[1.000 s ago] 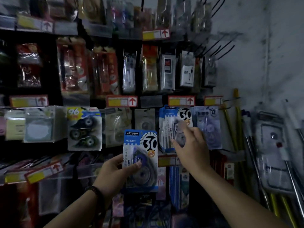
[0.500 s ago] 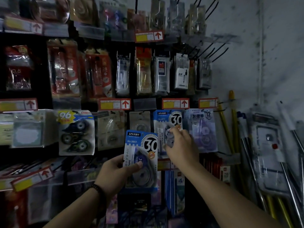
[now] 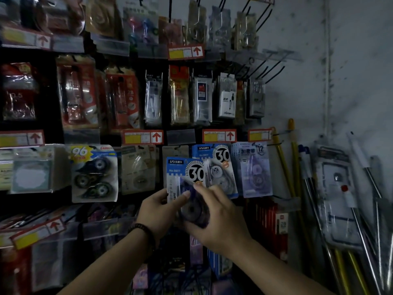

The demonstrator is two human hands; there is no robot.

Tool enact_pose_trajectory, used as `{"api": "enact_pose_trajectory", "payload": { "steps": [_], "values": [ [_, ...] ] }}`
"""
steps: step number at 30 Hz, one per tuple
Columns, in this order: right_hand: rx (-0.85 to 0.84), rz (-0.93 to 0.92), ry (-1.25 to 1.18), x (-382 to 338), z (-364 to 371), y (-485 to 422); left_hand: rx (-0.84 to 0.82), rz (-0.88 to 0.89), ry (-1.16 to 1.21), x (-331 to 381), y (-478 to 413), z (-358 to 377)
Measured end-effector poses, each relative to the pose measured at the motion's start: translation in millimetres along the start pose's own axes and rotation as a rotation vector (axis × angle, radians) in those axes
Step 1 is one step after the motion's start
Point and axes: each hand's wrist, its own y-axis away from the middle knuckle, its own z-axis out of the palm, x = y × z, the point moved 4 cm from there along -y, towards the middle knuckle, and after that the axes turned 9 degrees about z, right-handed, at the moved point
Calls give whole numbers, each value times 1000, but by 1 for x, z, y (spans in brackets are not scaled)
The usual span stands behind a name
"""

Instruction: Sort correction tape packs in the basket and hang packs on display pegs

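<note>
While left hand (image 3: 157,209) pinches correction tape pack (image 3: 187,173), right hand (image 3: 221,224) grip clasps its lower blister

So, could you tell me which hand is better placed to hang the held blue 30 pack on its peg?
Probably the right hand: it grips the held pack too, and the matching hung packs sit just above it, rightward of the left hand.

Stationery shop, pegged packs (image 3: 214,96), price tags (image 3: 142,137)
</note>
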Motion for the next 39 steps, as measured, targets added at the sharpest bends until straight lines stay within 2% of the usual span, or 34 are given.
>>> {"api": "enact_pose_trajectory", "payload": {
  "steps": [5, 9, 13, 18, 23, 39],
  "values": [
    [53, 73, -25, 14, -4, 3, -57, -12, -44, 6, 2, 20],
    [149, 151, 57, 35, -17, -6, -66, 133, -372, 9, -3, 14],
    [191, 268, 122, 55, -24, -20, -183, 270, -764, 14, 0, 8],
    [213, 240, 182, 57, -26, -38, -270, 314, -956, 13, 3, 3],
    [166, 238, 205, 52, -20, -52, -362, 296, -1139, 11, 5, -4],
    [83, 262, 306, 43, -10, -64, -409, 253, -1167, 15, 6, -13]
  ]
}}
